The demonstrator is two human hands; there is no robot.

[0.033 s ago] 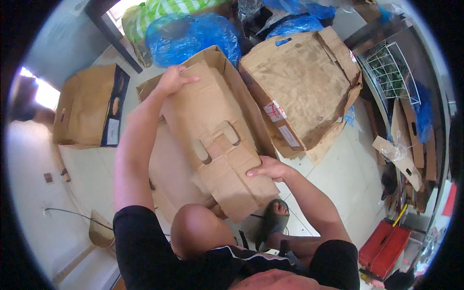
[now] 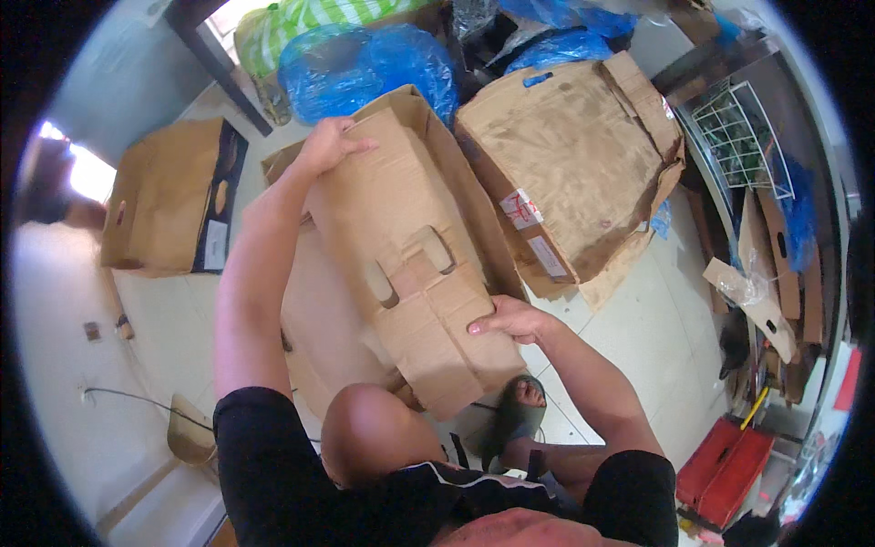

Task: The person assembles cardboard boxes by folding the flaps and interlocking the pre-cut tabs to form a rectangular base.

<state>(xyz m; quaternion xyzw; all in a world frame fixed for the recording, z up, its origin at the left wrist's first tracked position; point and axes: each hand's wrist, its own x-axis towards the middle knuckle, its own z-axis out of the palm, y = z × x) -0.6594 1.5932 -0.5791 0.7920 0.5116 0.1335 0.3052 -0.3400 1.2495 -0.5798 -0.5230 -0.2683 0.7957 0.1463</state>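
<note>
On cardboard — both hands as before

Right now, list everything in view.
Cardboard panel: 1, brown, centre
Open box: 1, brown, beneath panel
Stained box: 1, brown, upper right
Other box: 1, brown, left
Plastic bags: several, blue, top
Striped bag: 1, green-white, top
Wire basket: 1, white, right
Cardboard pieces: several, brown, right
Case: 1, red, lower right
Stick: 1, yellow, by case
Cable: 1, dark, left
Sandal: 1, dark, bottom
Sleeves: 2, black, bottom
Knee: 1, bare, bottom
Left fingers: several, bare, panel's far end
Right fingers: several, bare, panel's near end
</note>
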